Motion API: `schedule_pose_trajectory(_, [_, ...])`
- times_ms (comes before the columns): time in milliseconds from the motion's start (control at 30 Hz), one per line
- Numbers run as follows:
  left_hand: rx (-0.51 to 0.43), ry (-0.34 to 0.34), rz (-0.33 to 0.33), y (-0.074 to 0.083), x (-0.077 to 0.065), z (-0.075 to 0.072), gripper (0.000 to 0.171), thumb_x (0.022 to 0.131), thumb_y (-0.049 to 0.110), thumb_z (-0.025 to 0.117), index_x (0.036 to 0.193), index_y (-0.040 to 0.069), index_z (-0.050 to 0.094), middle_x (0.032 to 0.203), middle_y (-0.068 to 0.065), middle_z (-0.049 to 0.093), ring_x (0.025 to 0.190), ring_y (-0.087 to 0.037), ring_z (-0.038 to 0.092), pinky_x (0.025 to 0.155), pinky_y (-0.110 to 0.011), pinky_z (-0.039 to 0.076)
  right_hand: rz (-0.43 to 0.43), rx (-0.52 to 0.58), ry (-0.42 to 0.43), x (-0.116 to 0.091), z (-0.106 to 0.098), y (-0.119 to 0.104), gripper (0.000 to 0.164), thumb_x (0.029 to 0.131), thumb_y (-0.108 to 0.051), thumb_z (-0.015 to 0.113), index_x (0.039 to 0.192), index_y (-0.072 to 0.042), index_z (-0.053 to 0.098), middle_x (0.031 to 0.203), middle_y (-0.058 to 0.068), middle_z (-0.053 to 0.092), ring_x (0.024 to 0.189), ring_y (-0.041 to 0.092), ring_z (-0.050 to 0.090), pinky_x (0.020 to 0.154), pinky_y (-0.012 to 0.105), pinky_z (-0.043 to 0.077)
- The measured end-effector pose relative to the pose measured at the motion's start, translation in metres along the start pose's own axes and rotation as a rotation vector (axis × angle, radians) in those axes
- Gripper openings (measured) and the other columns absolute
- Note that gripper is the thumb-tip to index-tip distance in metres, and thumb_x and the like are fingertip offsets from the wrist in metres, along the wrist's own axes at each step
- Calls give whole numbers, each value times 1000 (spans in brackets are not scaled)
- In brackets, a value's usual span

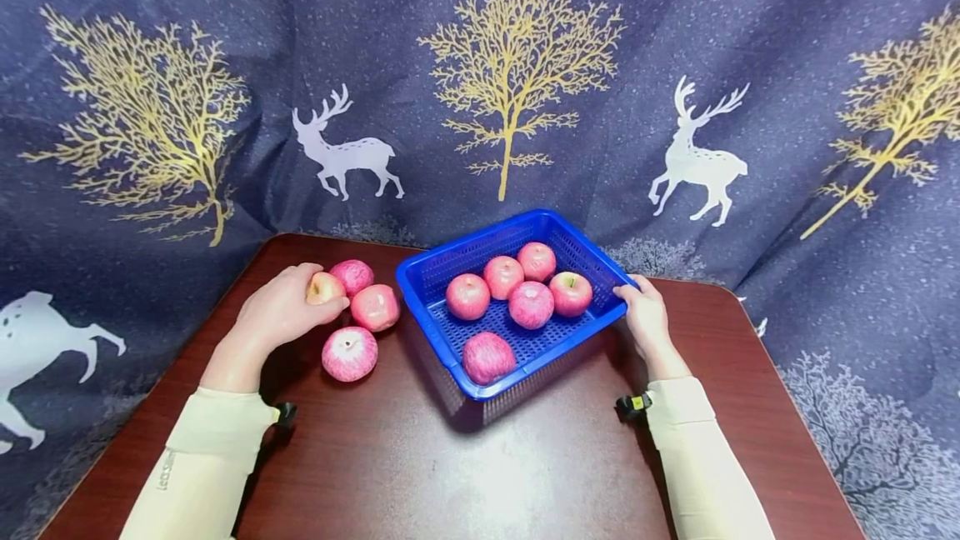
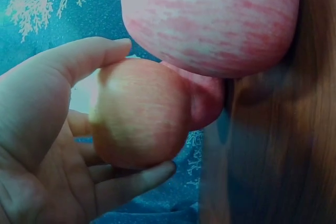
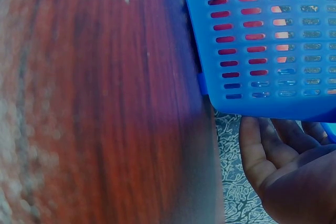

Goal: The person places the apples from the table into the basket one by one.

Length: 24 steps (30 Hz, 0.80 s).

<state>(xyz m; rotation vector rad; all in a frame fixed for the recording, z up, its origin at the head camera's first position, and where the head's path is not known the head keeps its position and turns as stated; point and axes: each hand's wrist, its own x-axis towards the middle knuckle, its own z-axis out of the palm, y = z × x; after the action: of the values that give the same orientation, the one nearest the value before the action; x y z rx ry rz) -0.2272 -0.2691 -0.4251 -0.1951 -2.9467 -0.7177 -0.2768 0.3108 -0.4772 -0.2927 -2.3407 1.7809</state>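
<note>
My left hand (image 1: 281, 307) curls its fingers and thumb around a yellowish-red apple (image 1: 322, 288) at the left of the table. In the left wrist view the thumb lies on one side of that apple (image 2: 140, 114) and the fingers on the other. Close around it are three redder apples, at the back (image 1: 352, 276), at the right (image 1: 377, 307) and nearer the front (image 1: 349, 354). My right hand (image 1: 647, 317) grips the right end of a blue plastic basket (image 1: 442, 348) by its rim; in the right wrist view the fingers (image 3: 252, 135) reach under the rim.
Several red apples (image 1: 532, 305) lie in the basket, most toward its back and right, with one (image 1: 488, 357) in the front corner. The basket stands at an angle on a dark wooden table (image 1: 420, 473). Behind the table hangs a dark blue cloth (image 1: 450, 215) with trees and deer.
</note>
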Motion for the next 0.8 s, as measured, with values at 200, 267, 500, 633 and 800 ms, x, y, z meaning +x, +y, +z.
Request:
schedule_pose_trajectory(200, [-30,48,-14,4,1,0,87,97,64,75,151,-3,57,146,-29,62,129,-47,61,106,-68,50,-4,7,3,-1,0,0,37,108,-18,60,136,5,67,121,20,69,97,16,64,85,21,51])
schedule_pose_trajectory(267, [-49,68,-7,7,1,-1,87,98,63,74,152,-2,57,148,-29,61,131,-47,60,108,-67,49,-3,6,1,-1,0,-1,37,108,-18,60,136,4,67,123,22,68,97,17,64,85,21,51])
schedule_pose_trajectory(500, [-125,141,34,20,-1,-3,83,98,58,78,153,0,57,148,-27,62,133,-46,59,110,-65,46,9,9,-22,0,0,-1,40,110,-20,57,140,4,64,132,28,65,104,25,66,85,20,52])
schedule_pose_trajectory(633, [-171,162,63,28,0,-4,80,98,56,80,151,0,59,145,-25,64,132,-45,59,111,-64,45,6,21,-18,1,0,-1,38,109,-18,57,138,5,64,129,29,65,102,26,66,83,20,53])
schedule_pose_trajectory(800, [-222,179,92,44,1,-5,77,98,53,81,151,1,61,145,-23,66,132,-44,60,113,-64,45,3,26,-7,0,0,0,37,107,-16,58,136,6,65,127,29,66,98,22,66,82,20,53])
